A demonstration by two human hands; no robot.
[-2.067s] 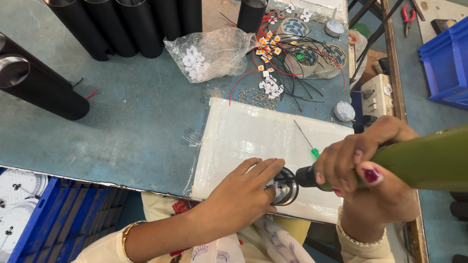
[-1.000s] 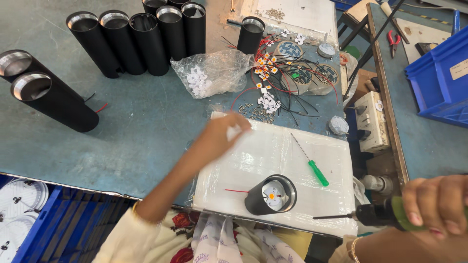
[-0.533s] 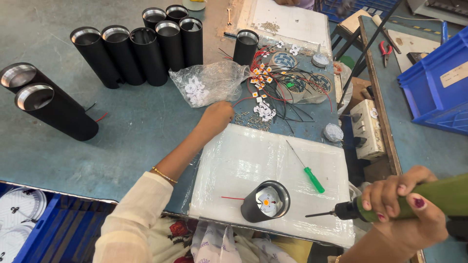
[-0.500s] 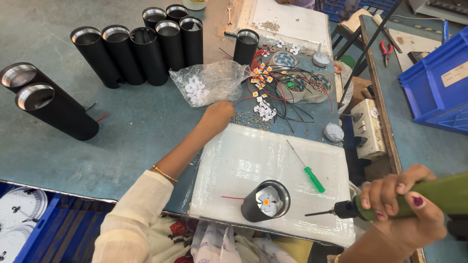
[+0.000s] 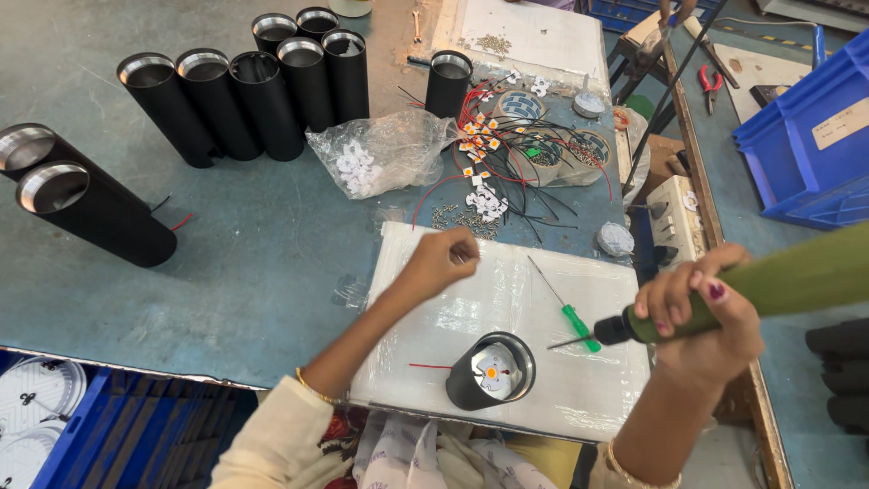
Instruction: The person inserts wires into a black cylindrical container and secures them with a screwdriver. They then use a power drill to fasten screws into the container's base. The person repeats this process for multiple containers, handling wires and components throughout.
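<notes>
Black lamp housing (image 5: 490,371) standing on the white mat (image 5: 453,308) near its front edge, open end up. Right hand (image 5: 701,317), to the right of the housing and apart from it, wrapped tight around a green power screwdriver (image 5: 769,285), bit aimed toward the housing. Left hand (image 5: 444,261), curled into a loose fist, behind the housing over the mat's far edge; whether it pinches anything cannot be told. Green-handled screwdriver (image 5: 561,303) between housing and right hand.

A workshop: black metal lamp tubes (image 5: 262,100) far left, tangled red and black wires (image 5: 507,154), blue plastic bins (image 5: 806,136) far right.
</notes>
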